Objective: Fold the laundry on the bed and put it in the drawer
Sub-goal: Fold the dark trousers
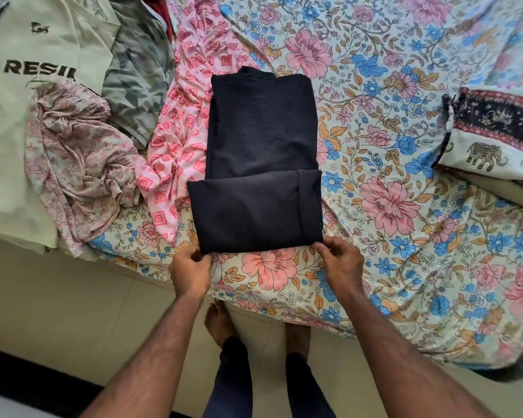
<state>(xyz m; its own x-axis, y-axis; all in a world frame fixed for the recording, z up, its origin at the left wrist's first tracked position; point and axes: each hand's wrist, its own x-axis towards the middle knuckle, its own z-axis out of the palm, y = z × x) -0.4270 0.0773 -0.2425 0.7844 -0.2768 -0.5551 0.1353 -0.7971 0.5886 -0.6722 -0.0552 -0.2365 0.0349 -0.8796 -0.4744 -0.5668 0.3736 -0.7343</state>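
On the bed's floral cotton sheet, the left hand and right hand each pinch a near corner of one matte navy garment folded into a long rectangle, beside four crumpled pieces, including a pale green T-shirt printed "RESIL".

Setting: home bedroom. I stand barefoot on pale floor tiles at the edge of a bed covered with a floral sheet. Loose household clothes heaped at left: green tee, pink print garment. Elephant-print pillow at right. Domestic textiles throughout.
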